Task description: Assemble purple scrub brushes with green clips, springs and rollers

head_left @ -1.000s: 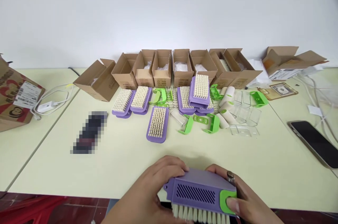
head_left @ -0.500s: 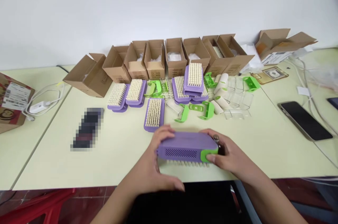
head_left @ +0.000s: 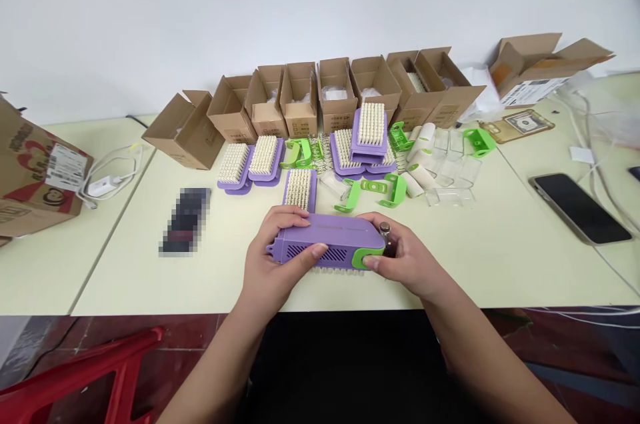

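Observation:
Both my hands hold a purple brush (head_left: 327,241) with a slotted side and a green button at its right end, bristles down on the pale table (head_left: 500,257). My left hand (head_left: 273,271) wraps its left end, thumb on the slotted side. My right hand (head_left: 405,261) grips the right end, thumb on the green button. Just beyond lies a purple brush, bristles up (head_left: 300,189).
Further back lie more purple brushes (head_left: 369,125), green plastic parts (head_left: 395,189), white rollers (head_left: 423,139), clear covers (head_left: 450,196) and a row of open cardboard boxes (head_left: 300,101). A phone (head_left: 580,207) lies right, a charger (head_left: 103,187) and a printed box (head_left: 35,174) left. A red chair (head_left: 75,384) stands below.
The brush has moved away from me, from the table's near edge to rest further in on the table. My left thumb has shifted onto its slotted side.

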`<move>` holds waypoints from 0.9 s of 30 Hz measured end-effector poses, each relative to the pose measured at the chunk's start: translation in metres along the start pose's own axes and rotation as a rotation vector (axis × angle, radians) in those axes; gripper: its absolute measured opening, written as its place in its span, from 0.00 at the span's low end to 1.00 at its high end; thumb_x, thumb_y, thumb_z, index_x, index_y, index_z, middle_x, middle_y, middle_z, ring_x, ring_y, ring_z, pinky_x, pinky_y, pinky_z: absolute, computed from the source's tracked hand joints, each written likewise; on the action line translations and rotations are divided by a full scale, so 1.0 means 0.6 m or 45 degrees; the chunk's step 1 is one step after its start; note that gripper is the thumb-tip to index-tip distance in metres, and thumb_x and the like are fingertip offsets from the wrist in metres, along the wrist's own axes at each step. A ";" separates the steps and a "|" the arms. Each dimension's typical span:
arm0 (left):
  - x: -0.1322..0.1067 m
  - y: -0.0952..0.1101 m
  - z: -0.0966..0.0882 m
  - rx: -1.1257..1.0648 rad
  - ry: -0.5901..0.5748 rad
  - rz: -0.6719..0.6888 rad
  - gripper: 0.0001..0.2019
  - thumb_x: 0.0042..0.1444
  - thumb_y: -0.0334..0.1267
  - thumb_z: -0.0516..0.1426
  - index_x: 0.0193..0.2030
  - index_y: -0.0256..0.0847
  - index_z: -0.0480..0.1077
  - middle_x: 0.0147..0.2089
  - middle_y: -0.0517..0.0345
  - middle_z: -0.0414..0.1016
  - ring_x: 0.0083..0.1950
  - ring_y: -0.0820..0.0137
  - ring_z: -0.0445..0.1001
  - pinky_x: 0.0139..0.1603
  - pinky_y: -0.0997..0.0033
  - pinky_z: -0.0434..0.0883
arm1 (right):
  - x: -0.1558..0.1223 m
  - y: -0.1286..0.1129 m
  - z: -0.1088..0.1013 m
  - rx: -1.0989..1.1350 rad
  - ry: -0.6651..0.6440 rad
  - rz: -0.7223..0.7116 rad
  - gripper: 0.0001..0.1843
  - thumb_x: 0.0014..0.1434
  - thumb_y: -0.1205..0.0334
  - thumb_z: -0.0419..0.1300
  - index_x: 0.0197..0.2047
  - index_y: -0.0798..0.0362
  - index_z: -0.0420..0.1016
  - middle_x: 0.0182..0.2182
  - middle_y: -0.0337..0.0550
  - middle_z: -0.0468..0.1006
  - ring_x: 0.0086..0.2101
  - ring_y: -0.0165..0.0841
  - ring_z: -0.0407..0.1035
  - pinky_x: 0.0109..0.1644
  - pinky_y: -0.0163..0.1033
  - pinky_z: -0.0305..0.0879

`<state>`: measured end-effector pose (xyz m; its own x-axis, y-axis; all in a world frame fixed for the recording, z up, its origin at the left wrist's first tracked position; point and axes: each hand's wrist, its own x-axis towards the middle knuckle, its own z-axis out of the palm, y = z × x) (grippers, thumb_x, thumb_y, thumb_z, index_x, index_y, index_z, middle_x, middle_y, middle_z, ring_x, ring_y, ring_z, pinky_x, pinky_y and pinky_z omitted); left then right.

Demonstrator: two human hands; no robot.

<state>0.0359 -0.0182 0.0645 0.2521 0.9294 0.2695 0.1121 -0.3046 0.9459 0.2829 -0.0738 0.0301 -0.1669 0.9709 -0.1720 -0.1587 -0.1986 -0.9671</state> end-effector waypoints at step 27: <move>0.003 0.009 -0.023 -0.206 0.071 -0.386 0.32 0.50 0.48 0.78 0.60 0.47 0.76 0.52 0.52 0.77 0.45 0.64 0.77 0.41 0.70 0.77 | -0.017 -0.050 0.042 0.185 -0.066 0.057 0.32 0.59 0.56 0.78 0.64 0.46 0.75 0.55 0.45 0.82 0.49 0.38 0.76 0.52 0.40 0.73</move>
<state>0.0239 -0.0156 0.0727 0.1774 0.9839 -0.0231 0.0186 0.0202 0.9996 0.2649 -0.0811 0.0654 -0.2261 0.9532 -0.2007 -0.2887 -0.2623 -0.9208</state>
